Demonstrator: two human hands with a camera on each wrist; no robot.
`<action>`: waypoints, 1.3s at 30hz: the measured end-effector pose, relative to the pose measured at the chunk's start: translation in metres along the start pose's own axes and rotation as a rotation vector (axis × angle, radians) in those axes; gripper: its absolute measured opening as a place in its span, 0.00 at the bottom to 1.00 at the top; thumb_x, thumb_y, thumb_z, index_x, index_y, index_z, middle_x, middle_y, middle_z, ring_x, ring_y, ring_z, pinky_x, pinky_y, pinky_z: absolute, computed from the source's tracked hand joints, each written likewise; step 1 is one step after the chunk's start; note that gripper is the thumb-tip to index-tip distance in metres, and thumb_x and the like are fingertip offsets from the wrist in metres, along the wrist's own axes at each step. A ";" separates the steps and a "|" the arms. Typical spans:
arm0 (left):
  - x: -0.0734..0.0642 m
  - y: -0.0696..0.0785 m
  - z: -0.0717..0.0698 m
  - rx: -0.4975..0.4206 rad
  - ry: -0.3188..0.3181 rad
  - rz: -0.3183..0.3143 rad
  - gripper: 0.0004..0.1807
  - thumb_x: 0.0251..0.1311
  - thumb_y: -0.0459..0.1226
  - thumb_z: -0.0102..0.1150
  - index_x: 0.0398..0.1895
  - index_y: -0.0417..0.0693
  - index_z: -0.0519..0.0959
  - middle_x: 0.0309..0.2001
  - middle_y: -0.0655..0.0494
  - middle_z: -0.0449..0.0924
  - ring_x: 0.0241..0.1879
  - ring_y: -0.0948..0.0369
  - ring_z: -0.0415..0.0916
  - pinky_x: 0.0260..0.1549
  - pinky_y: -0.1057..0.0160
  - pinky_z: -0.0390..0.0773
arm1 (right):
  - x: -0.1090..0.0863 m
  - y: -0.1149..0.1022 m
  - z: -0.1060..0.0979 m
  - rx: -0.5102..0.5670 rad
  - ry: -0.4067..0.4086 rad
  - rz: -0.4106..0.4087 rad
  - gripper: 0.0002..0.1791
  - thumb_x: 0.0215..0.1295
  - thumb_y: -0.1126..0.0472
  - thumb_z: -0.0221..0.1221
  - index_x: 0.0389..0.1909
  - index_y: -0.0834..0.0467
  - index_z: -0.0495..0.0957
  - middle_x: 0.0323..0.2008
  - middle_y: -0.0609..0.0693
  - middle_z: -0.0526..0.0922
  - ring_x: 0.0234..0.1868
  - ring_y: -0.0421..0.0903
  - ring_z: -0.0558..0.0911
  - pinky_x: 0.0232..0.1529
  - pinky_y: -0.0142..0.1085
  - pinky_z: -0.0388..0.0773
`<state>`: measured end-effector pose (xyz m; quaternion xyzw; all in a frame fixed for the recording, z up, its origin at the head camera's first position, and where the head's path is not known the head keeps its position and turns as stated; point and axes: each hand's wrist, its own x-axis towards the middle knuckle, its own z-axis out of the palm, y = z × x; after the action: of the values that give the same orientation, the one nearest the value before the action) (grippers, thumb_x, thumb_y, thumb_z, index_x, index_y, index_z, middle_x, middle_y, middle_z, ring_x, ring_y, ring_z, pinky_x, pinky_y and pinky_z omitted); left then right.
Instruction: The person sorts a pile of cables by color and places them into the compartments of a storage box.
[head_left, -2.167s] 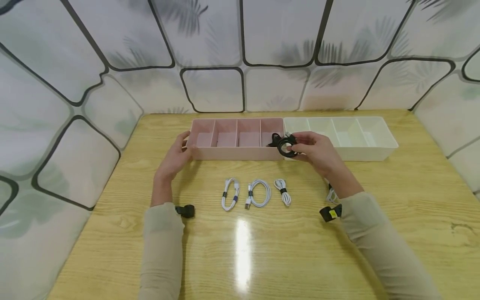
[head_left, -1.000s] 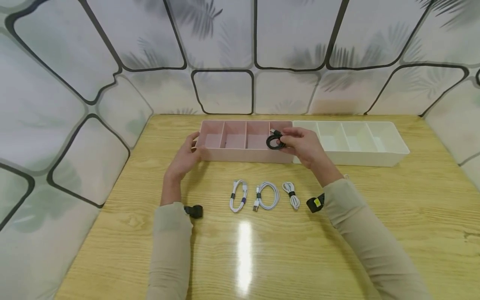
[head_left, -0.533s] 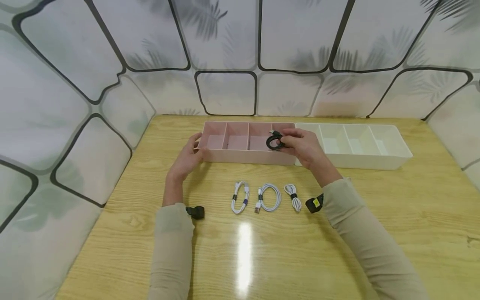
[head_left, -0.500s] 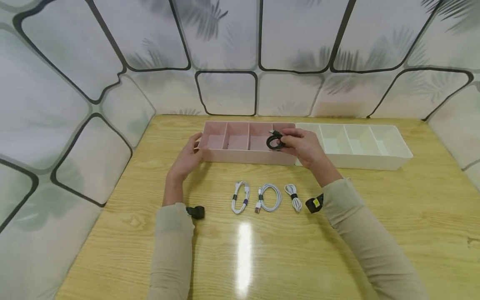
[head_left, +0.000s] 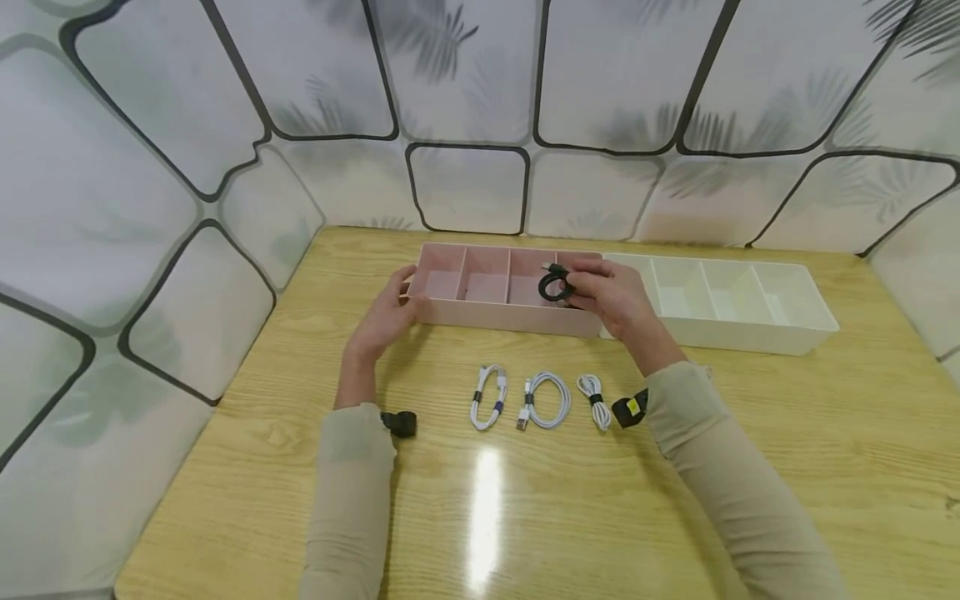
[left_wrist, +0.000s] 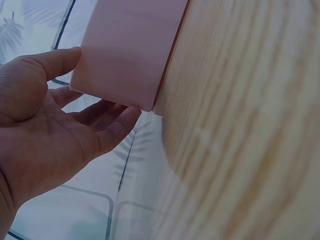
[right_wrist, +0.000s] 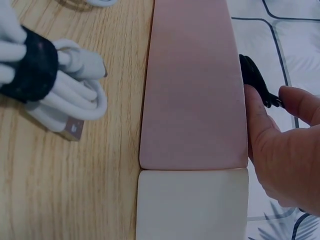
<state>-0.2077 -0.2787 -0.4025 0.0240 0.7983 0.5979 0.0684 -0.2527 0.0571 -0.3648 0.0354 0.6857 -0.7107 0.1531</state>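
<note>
My right hand [head_left: 611, 298] pinches a coiled black USB cable [head_left: 555, 271] between thumb and fingers, over the rightmost compartment of a pink divided box [head_left: 495, 316]. In the right wrist view, part of the black cable [right_wrist: 254, 77] shows past the box's rim. My left hand [head_left: 384, 318] holds the left end of the pink box, thumb at the front corner and fingers on the end wall. The hand hides much of the rightmost compartment. Nearer on the table lie three white cables: an oval one [head_left: 477, 397], a round one [head_left: 529, 398] and a tight bundle [head_left: 597, 400].
A white divided box [head_left: 742, 333] stands end to end with the pink one. Both sit on a wooden table [head_left: 450, 500] near its back edge, before a patterned wall [head_left: 468, 192]. Something small and white peeks out beside the right sleeve [head_left: 686, 408].
My right hand has brought the black cable left, from the seam between the boxes to over the pink box, then kept it there. My left hand stays on the box. The head view has shifted.
</note>
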 end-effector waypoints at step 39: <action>-0.001 0.001 0.002 -0.003 0.002 0.003 0.33 0.76 0.35 0.43 0.79 0.42 0.45 0.73 0.32 0.53 0.70 0.39 0.58 0.63 0.39 0.64 | 0.008 0.005 0.004 0.144 0.095 -0.011 0.27 0.66 0.73 0.60 0.65 0.72 0.67 0.38 0.50 0.78 0.35 0.39 0.84 0.45 0.33 0.81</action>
<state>-0.2069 -0.2766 -0.4024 0.0245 0.7975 0.5991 0.0668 -0.2581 0.0518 -0.3719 0.0763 0.6394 -0.7566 0.1134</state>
